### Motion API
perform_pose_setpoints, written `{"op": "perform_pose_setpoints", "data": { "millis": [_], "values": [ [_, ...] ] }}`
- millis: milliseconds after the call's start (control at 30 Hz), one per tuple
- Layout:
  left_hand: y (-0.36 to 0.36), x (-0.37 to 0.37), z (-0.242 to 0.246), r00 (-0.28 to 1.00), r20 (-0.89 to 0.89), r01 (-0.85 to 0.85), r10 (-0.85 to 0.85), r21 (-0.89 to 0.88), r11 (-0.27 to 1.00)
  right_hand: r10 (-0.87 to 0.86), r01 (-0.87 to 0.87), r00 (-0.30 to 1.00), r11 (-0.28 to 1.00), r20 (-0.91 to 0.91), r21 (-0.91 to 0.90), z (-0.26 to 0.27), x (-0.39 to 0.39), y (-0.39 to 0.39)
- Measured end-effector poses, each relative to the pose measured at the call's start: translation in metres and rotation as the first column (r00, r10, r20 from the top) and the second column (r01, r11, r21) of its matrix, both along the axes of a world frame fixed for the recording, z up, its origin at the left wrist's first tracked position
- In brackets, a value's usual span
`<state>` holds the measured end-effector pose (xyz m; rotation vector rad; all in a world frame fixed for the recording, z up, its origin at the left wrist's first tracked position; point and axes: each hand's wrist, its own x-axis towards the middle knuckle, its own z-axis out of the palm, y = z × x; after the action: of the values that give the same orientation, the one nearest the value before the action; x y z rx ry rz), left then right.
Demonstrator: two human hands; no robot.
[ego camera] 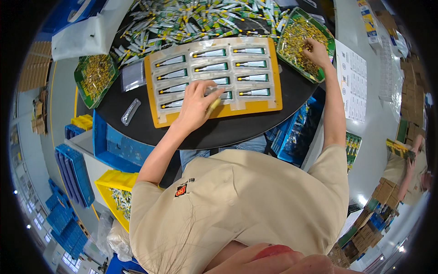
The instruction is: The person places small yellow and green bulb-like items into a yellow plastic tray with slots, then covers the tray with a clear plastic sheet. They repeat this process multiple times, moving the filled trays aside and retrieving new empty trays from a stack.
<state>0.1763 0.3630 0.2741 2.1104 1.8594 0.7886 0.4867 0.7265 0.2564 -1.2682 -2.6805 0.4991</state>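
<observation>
A yellow-edged tray point(251, 106) with moulded clear pockets lies on the black table. Small tubes with yellow tips, such as one tube point(254, 92) at the right, lie in its pockets. My left hand point(198, 104) is over the lower middle of this tray, with clear plastic at its fingers and something yellowish under them; what exactly it holds cannot be told. At the upper right, my right hand point(315, 53) reaches into a green box point(297, 71) full of small yellow and dark pieces, its fingertips bent down among them. Whether they grip a piece is not clear.
A large heap of tubes point(191, 20) covers the table's far side. Another green box point(97, 80) of small pieces, a stack of clear plastic sheets point(132, 76) and a clear plastic piece point(130, 112) are at the left. Blue bins point(116, 144) flank the table below. A co-worker stands far right.
</observation>
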Motion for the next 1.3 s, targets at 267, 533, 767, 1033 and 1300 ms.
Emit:
{"op": "perform_pose_setpoints", "data": {
  "millis": [267, 533, 767, 1033, 1300],
  "values": [
    [0.188, 0.080, 0.005, 0.925, 0.295, 0.141, -0.238, 0.315, 0.938, 0.001, 0.005, 0.998, 0.997, -0.069, 0.080, 0.025, -0.001, -0.016],
    [0.312, 0.153, -0.031, 0.918, 0.244, 0.331, -0.313, -0.038, 0.943, -0.184, 0.148, 0.954, 0.976, -0.238, -0.161, 0.066, 0.003, -0.027],
    [0.302, 0.146, -0.053, 0.995, -0.080, 0.089, -0.064, 0.374, 0.923, -0.359, 0.260, 0.862, 0.919, -0.359, -0.295, 0.051, 0.025, -0.006],
    [0.266, 0.109, -0.017, 0.901, 0.401, 0.116, -0.165, 0.145, 0.983, -0.417, 0.161, 0.730, 0.875, -0.542, -0.456, 0.052, -0.041, -0.056],
    [0.114, -0.035, -0.012, 0.993, 0.119, 0.018, -0.013, -0.042, 0.999, 0.357, -0.344, 0.820, 0.932, -0.447, 0.114, 0.042, -0.154, -0.151]
  ]
}}
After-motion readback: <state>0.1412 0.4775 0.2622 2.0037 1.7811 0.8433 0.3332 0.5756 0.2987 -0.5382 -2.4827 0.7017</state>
